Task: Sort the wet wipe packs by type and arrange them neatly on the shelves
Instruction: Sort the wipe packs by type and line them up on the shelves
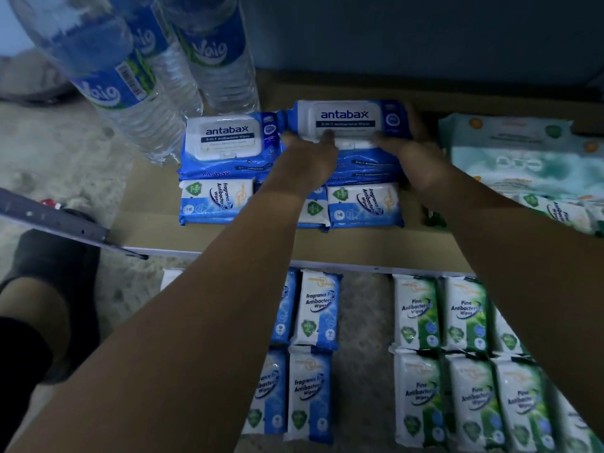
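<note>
Holding blue-white antabax pack, labelled "3-in-1 Antibacterial Wipes", with left hand and right hand, curling both grips round its edges, above antabax stack on shelf.

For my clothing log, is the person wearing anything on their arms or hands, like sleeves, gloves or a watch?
Nothing shows: the left hand and right hand are ungloved, and no sleeve, watch or bracelet covers either arm within the frame.

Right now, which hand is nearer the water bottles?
Left. The left hand holds the antabax pack at its left part, right of the water bottles; the right hand holds its right end, farther off.
</note>
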Motion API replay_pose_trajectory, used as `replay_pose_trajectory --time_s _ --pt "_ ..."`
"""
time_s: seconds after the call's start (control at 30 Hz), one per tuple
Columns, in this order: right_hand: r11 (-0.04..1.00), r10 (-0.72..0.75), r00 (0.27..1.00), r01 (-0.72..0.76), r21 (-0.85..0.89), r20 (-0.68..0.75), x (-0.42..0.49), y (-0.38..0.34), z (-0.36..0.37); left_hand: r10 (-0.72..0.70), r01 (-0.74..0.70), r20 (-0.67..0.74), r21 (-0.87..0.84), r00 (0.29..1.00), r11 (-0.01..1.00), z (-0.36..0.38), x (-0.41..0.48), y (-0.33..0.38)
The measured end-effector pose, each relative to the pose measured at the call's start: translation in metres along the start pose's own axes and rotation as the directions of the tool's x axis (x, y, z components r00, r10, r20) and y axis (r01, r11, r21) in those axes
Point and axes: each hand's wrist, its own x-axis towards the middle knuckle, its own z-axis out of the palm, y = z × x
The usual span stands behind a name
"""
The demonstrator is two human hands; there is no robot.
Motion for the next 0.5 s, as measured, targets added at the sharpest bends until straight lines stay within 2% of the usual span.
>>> replay_pose_trajectory --time_s 0.2,0.5 --pt "0.999 -0.008 1.000 0.008 0.034 -0.022 -0.004 -0.001 0.003 -0.008 0.008 -0.006 -0.141 1.000 0.990 0.001 0.008 -0.009" --pt "0.994 -0.066 0.996 0.071 0.084 -0.065 -0.014 -0.005 0.011 0.250 -0.253 -0.038 -0.152 0.968 0.956 -0.001 0.001 -0.028"
